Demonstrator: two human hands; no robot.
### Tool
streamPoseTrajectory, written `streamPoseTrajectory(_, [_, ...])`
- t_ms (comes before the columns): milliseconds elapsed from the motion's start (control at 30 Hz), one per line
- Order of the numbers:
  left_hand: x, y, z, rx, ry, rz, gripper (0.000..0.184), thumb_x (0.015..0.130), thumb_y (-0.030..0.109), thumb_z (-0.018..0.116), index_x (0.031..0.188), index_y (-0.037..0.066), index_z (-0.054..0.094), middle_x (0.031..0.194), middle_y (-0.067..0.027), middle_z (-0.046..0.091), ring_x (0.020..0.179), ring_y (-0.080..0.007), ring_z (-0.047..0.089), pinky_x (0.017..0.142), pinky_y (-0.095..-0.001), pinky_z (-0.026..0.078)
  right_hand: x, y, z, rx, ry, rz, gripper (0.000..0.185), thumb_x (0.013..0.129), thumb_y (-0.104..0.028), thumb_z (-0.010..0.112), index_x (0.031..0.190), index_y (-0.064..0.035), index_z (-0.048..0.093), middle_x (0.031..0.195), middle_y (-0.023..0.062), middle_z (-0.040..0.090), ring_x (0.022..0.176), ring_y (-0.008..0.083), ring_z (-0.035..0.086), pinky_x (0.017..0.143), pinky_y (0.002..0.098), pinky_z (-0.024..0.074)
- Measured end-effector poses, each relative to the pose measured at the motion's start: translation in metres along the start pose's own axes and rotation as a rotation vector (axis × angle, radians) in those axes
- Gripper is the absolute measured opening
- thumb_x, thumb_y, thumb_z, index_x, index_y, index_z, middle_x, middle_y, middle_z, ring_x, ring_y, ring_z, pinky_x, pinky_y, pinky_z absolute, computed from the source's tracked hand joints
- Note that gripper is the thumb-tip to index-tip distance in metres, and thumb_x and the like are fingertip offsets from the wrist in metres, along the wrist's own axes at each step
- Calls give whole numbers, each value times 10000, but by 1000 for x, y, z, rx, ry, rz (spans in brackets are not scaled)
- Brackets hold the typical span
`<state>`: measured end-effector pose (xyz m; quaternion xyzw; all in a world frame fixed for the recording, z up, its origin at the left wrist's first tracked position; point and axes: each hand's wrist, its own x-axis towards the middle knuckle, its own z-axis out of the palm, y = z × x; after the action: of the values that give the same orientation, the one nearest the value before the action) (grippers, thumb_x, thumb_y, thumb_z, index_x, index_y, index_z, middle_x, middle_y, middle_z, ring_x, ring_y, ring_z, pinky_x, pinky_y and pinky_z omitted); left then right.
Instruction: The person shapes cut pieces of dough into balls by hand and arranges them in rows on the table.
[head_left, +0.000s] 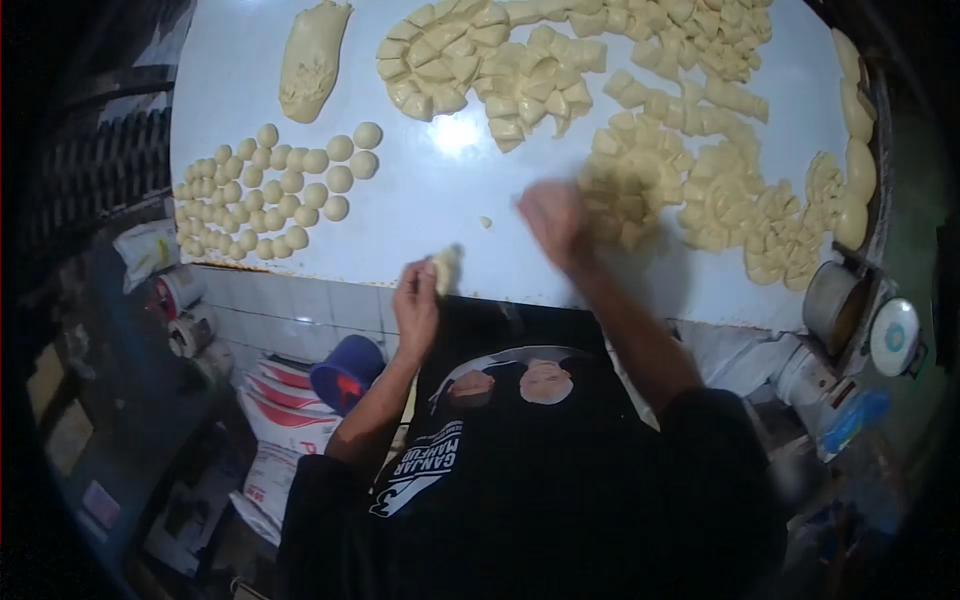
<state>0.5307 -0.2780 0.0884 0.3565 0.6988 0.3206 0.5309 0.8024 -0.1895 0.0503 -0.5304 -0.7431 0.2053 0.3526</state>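
My left hand (416,298) is at the front edge of the white table (430,190), its fingers closed around a piece of dough (445,268). Over the tabletop, my right hand (553,218) is smeared by motion, so its fingers are unclear. It is close to a spread of cut dough pieces (625,180) on its right. Between the two hands lies a tiny scrap of dough (486,222). Rows of round dough balls (291,182) cover the left part of the table.
A long dough lump (312,65) lies at the back left, and more cut dough (440,55) fills the back. Dough rolls (857,165) line the right edge. Below the table are a blue container (347,372), printed sacks (285,415) and a metal pot (833,300).
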Motion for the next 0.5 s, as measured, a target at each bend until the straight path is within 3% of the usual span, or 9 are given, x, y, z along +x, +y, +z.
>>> streamPoseTrajectory(33, [10, -7, -18, 89, 69, 74, 263, 1140, 249, 600, 1136, 8, 705, 941, -17, 666, 808, -83, 578, 714, -272, 485, 35, -1, -3, -70, 103, 150, 331, 833, -227, 869, 1040, -54, 677, 949, 168, 688, 944, 365, 685, 831, 466, 561])
streamPoseTrajectory(100, [26, -7, -35, 379, 128, 291, 184, 1118, 192, 614, 1123, 25, 689, 1005, -87, 674, 830, -169, 628, 715, -296, 491, 76, 15, 19, -219, 118, 122, 295, 887, -163, 795, 1106, -34, 646, 938, 187, 679, 879, 400, 679, 787, 496, 566])
streamPoseTrajectory(133, [30, -17, -47, 390, 127, 293, 184, 1118, 192, 614, 1123, 25, 689, 1005, -87, 674, 830, -169, 628, 715, -296, 491, 71, 16, 29, -212, 123, 128, 295, 887, -163, 795, 1106, -34, 646, 938, 187, 679, 879, 400, 679, 787, 496, 566])
streamPoseTrajectory(200, [47, -39, -70, 715, -18, 611, 164, 1042, 174, 681, 1127, 34, 673, 1131, -160, 663, 965, -287, 657, 820, -373, 513, 56, 24, 57, -128, 156, 248, 279, 901, -131, 750, 1139, -43, 634, 914, 201, 664, 854, 425, 677, 759, 517, 568])
streamPoseTrajectory(267, [64, -42, -91, 839, -104, 743, 210, 999, 201, 713, 1128, 41, 668, 1177, -170, 653, 1040, -337, 634, 886, -437, 497, -19, -11, 51, -66, 87, 278, 283, 897, -153, 751, 1132, -38, 644, 893, 212, 648, 869, 442, 678, 765, 538, 565])
streamPoseTrajectory(300, [74, -48, -96, 973, -184, 859, 263, 956, 228, 745, 1129, 47, 663, 1224, -179, 642, 1114, -386, 611, 952, -501, 480, -59, -29, 39, -51, -94, 402, 315, 870, -166, 782, 1126, -40, 649, 892, 203, 651, 857, 426, 683, 773, 544, 563])
streamPoseTrajectory(367, [119, -51, -81, 1029, -56, 952, 359, 909, 309, 783, 1133, 56, 660, 1255, -180, 634, 1170, -412, 571, 1001, -547, 435, -100, -17, 27, -94, -94, 251, 373, 873, -248, 809, 1150, -49, 658, 960, 203, 658, 914, 431, 675, 805, 574, 544])
streamPoseTrajectory(433, [140, 11, -31, 901, -55, 918, 344, 922, 301, 774, 1129, 53, 655, 1205, -180, 638, 1153, -391, 569, 970, -530, 441, -85, -6, 20, -386, -291, 185, 407, 887, -345, 809, 1133, -55, 664, 1038, 204, 649, 1007, 429, 651, 888, 573, 524])
streamPoseTrajectory(500, [133, 14, 15, 820, 89, 792, 296, 904, 267, 771, 1108, 84, 660, 1101, -133, 654, 1024, -361, 587, 891, -519, 442, -7, -18, 47, -360, -57, 127, 427, 907, -423, 788, 1093, -58, 665, 1077, 195, 636, 1057, 423, 624, 928, 586, 493])
